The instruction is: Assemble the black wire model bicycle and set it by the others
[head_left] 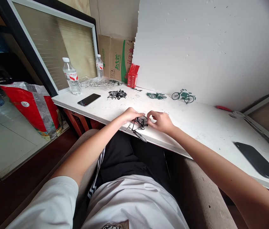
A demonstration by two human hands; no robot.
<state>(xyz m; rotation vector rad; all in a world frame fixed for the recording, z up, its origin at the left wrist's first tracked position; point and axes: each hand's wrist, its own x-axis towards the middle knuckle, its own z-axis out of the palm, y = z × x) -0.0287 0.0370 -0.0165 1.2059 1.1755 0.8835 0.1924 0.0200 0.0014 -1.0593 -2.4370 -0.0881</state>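
Note:
A small black model bicycle [139, 128] is at the front edge of the white table, one wheel toward the wall and the other reaching past the edge toward my lap. My left hand [132, 115] grips it from the left, thumb stretched along the upper wheel. On the right, my right hand [159, 121] has thumb and forefinger bent together at that wheel's right side. Whatever lies between those fingertips is too small to make out. Farther back stand a green model bicycle [184, 96], a green folded-looking one [156, 95] and a cluster of black bicycle parts [117, 94].
A phone [89, 100] and a water bottle [71, 77] are at the left, another bottle [99, 66] behind. Thin frame pieces [101, 83] lie near a red box [132, 76] and a cardboard box [115, 60]. At the right lies a dark flat object [259, 161] on the white table [210, 127].

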